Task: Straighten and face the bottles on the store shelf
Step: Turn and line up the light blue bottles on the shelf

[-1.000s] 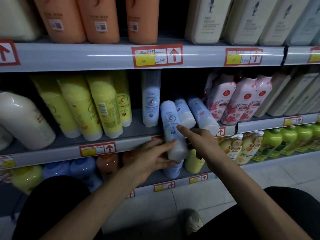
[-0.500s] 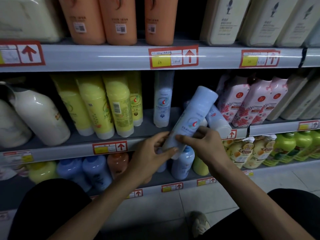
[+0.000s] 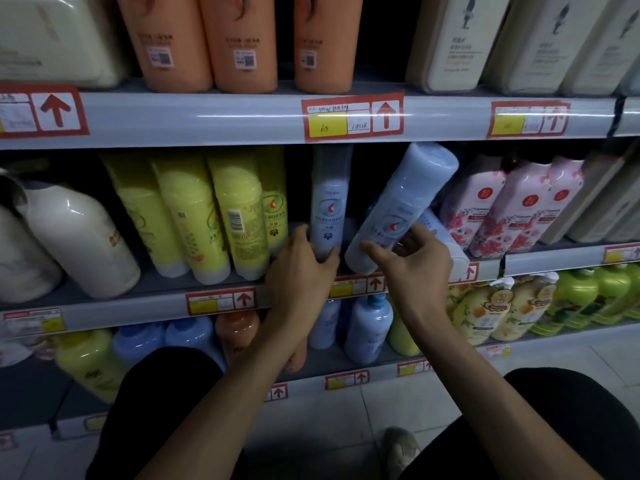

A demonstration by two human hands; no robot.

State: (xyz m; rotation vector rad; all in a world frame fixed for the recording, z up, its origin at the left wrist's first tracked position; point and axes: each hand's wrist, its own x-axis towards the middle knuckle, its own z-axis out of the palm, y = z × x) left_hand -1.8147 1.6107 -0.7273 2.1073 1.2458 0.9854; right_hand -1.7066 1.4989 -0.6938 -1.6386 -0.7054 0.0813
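On the middle shelf (image 3: 145,308) an upright pale blue bottle (image 3: 329,199) stands cap down, and my left hand (image 3: 301,268) is wrapped around its lower end. Right of it a second pale blue bottle (image 3: 401,206) leans with its top tilted to the right and its cap end on the shelf edge. My right hand (image 3: 412,261) holds this tilted bottle near its base, thumb in front and fingers behind. Another blue bottle (image 3: 438,233) lies partly hidden behind my right hand.
Yellow bottles (image 3: 214,216) and a white jug (image 3: 79,237) stand to the left, pink flowered bottles (image 3: 502,209) to the right. Orange bottles (image 3: 242,39) and cream bottles (image 3: 453,43) fill the upper shelf. Blue, orange and green bottles (image 3: 588,296) crowd the lower shelf.
The blue bottle held in both hands has been tipped up and set cap down on the shelf edge. My left hand let go of it and took the upright blue bottle to its left.
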